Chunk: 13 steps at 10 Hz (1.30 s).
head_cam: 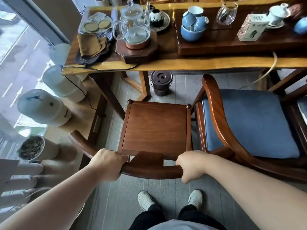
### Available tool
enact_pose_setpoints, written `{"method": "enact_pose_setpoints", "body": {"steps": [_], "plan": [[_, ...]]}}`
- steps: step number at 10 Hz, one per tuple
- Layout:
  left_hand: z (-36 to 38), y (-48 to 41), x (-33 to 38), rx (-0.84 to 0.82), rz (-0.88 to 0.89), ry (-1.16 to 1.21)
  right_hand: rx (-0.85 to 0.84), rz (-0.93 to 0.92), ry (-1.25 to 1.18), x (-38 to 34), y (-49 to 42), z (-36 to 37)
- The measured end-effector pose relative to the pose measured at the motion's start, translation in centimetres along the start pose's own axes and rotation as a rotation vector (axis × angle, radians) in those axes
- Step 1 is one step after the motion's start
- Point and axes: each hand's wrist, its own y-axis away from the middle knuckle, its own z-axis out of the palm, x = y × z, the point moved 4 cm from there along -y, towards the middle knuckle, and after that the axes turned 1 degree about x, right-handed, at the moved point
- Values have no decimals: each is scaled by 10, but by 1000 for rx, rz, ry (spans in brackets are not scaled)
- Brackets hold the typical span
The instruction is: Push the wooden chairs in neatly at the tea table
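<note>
A dark wooden chair [154,128] with a bare square seat stands in front of me, facing the tea table [182,63]. Its seat front sits a short way out from the table's edge. My left hand [108,165] grips the left part of the curved back rail. My right hand [191,166] grips the same rail on the right. A second wooden chair [216,110] with a blue cushion stands close on the right, its armrest next to the first chair's seat.
The table carries a glass kettle [132,25] on a wooden base, blue cups [194,24], a glass and a box. A brown bucket [161,83] stands under the table. Water jugs [43,107] and a potted plant [33,148] line the window at left.
</note>
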Motion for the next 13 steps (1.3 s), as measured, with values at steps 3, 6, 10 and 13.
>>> {"method": "enact_pose_setpoints", "body": {"steps": [3, 6, 10, 13], "plan": [[-7, -17, 32, 41, 23, 21, -71, 74, -12, 33, 13, -13], [-12, -21, 28, 34, 40, 9, -45, 84, -13, 41, 11, -13], [-15, -17, 43, 42, 21, 31, -32, 48, 67, 42, 19, -10], [-27, -16, 39, 125, 108, 216, 242, 29, 156, 39, 43, -20]]}}
